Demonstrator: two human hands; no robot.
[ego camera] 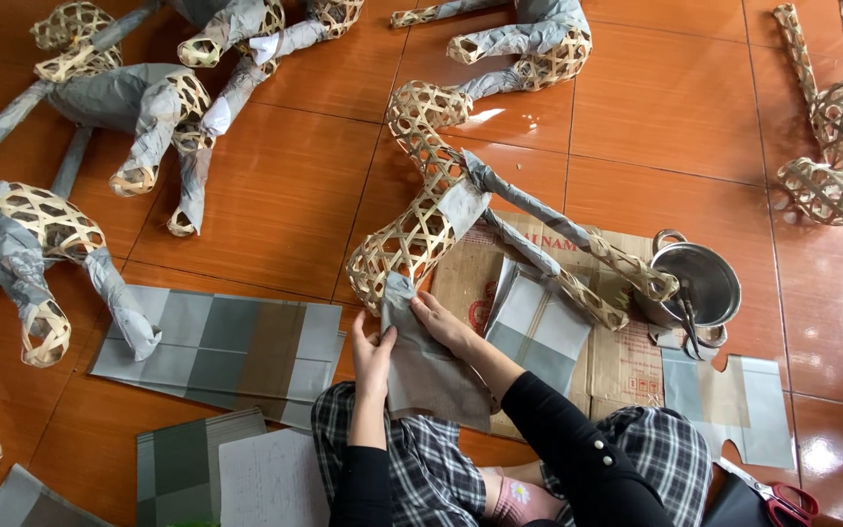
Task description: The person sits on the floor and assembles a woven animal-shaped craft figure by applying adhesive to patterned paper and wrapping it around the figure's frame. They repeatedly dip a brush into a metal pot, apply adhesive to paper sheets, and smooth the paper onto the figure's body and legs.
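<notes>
- Grey paper sheet (pixel 428 366) lies between the two hands, draped from the lower end of a woven bamboo frame (pixel 421 210) down toward the person's lap.
- Left hand (pixel 373 353) holds the sheet's left edge, the fingers curled up along it and the thumb against the paper.
- Right hand (pixel 441 322) lies flat on top of the sheet near its upper end, just below the frame's foot, fingers pressing the paper down.
- Both hands touch the sheet, with the left a little lower than the right, and both sit just beneath the frame.
- The frame stands on the tiled floor (pixel 275 195) with its long legs partly wrapped in grey paper, reaching to the right over a flattened cardboard box (pixel 626 366).
- A metal pot (pixel 700 283) sits at the far end of those legs, on the edge of the cardboard.
- More cut paper sheets (pixel 221 351) lie spread on the floor to the left of the left hand.
- Red-handled scissors (pixel 778 498) lie at the lower right, well apart from both hands.
- Other paper-covered frames (pixel 139 107) stand around the top and left of the floor.
</notes>
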